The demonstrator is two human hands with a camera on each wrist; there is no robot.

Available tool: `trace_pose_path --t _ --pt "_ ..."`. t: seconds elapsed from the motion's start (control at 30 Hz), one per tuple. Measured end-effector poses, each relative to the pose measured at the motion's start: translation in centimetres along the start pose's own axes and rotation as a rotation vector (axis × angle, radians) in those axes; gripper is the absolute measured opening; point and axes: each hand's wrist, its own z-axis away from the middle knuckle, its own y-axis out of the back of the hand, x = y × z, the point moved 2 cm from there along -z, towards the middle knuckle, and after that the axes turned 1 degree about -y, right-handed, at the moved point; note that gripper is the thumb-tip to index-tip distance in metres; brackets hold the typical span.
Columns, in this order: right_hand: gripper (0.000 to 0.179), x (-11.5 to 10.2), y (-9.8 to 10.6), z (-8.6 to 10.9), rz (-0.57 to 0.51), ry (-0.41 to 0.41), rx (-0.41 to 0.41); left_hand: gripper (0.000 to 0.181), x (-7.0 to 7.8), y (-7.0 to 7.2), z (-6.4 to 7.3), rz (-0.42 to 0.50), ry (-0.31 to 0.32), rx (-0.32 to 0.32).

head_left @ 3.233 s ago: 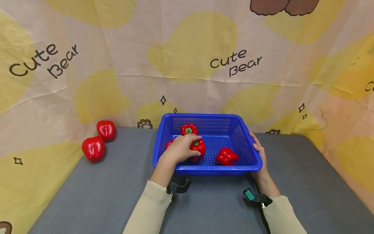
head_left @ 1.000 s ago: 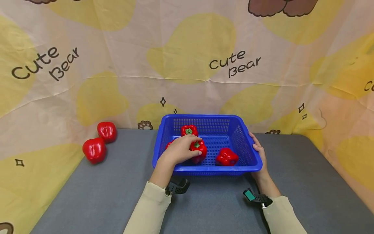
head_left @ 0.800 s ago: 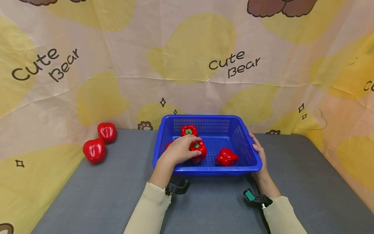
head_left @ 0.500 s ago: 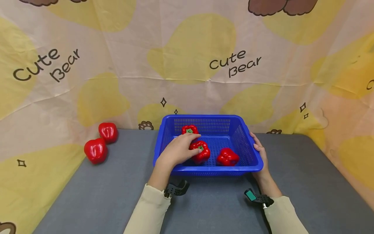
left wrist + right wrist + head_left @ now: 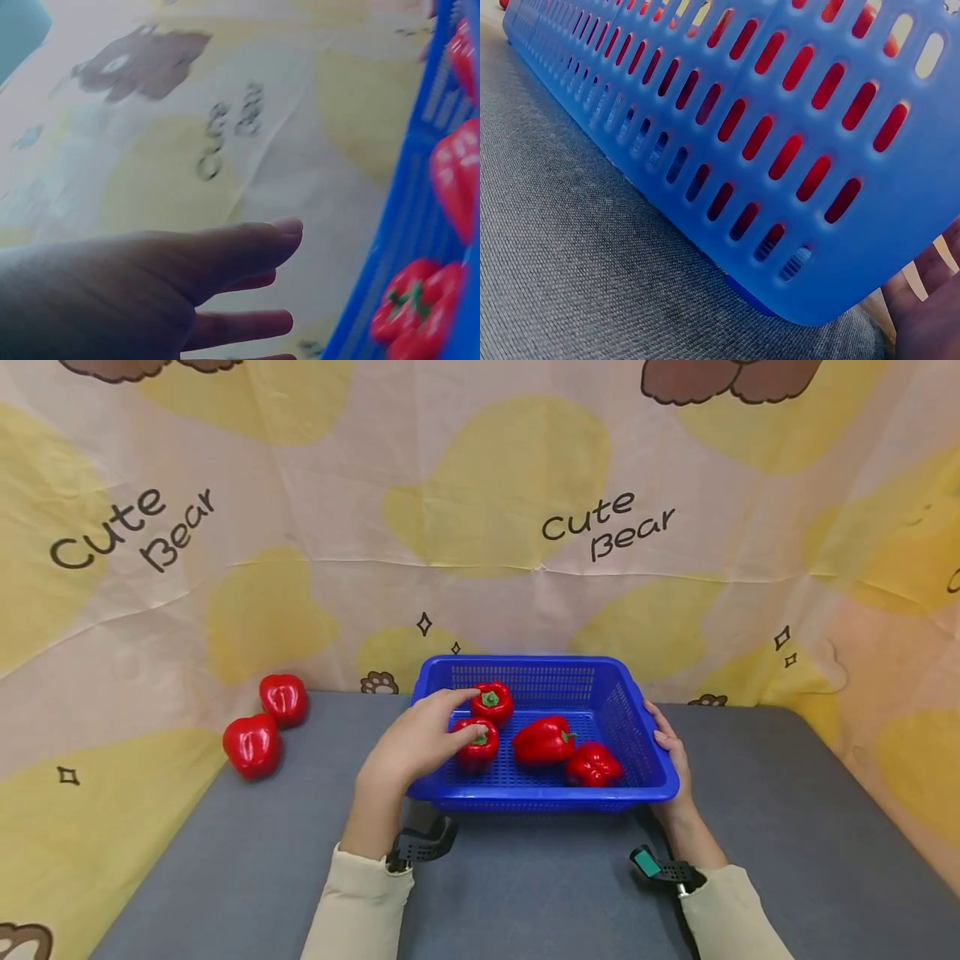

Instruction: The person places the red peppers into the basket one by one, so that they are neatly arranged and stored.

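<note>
A blue plastic basket [image 5: 547, 794] holds several red bell peppers. Over its left rim is my left hand [image 5: 420, 739], fingers extended and thumb apart, holding nothing. In the head view its thumb overlaps the front-left bell pepper [image 5: 477, 753], and its fingertip reaches the back-left bell pepper [image 5: 501, 703]. The left wrist view shows that hand [image 5: 150, 285] outside the basket wall. A bell pepper [image 5: 542, 743] lies sideways mid-basket, stem to the right, beside the right-hand bell pepper [image 5: 594, 766]. My right hand [image 5: 672, 764] grips the basket's right side, its fingers at the rim.
On the grey table [image 5: 247, 860], two glossy red, apple-like fruits stand at the left, a rear one [image 5: 284, 700] and a front one [image 5: 253, 747]. A printed cloth backdrop [image 5: 480, 510] rises right behind the basket. Both wrists wear black camera straps.
My left hand has let go of a bell pepper, which now lies farther right on its side, and has drawn back left. A front-left pepper has come into view. The right hand keeps its place.
</note>
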Motion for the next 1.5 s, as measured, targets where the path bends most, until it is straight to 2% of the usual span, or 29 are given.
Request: trace_pose_path --t 0.17,0.3,0.43,0.6,0.73,0.83,0.93,1.07,1.2,1.37,1.5 --pt "0.048 -0.1 -0.2 -0.2 -0.066 -0.002 -0.030 0.062 -2.5 2.7 1.3 0.038 0.067 0.082" --pt "0.050 -0.1 -0.1 -0.1 -0.038 0.003 -0.025 0.060 -4.7 4.7 2.3 0.037 0.098 0.175" --pt "0.051 -0.1 -0.1 0.1 0.001 -0.003 -0.012 0.060 -6.7 6.2 3.3 -0.017 0.138 0.308" --pt "0.050 -0.1 -0.1 0.2 -0.027 -0.007 -0.027 0.061 -9.3 7.3 4.9 -0.068 0.209 0.504" --pt "0.049 0.0 -0.2 0.0 -0.079 0.003 -0.063 0.065 -11.9 8.4 5.8 -0.063 0.306 0.654" --pt "0.049 0.2 -0.3 -0.1 -0.142 0.003 -0.093 0.070 -13.9 9.1 6.3 -0.044 0.384 0.719" --pt "0.049 0.2 -0.3 0.0 -0.155 0.005 -0.087 0.073 -15.7 9.4 6.7 -0.007 0.442 0.739" --pt "0.049 0.0 -0.3 0.2 -0.049 -0.004 -0.037 0.078 -17.6 9.4 7.4 0.030 0.517 0.742" --pt "0.048 -0.1 -0.3 0.3 0.038 -0.020 -0.009 0.083 -19.2 9.1 7.6 0.041 0.585 0.715" --pt "0.048 0.0 -0.2 0.4 0.043 -0.029 0.004 0.087 -20.8 7.8 7.2 0.026 0.609 0.677" --pt "0.047 0.1 -0.2 0.5 0.063 -0.041 0.019 0.089 -21.9 6.7 7.1 0.010 0.606 0.672"
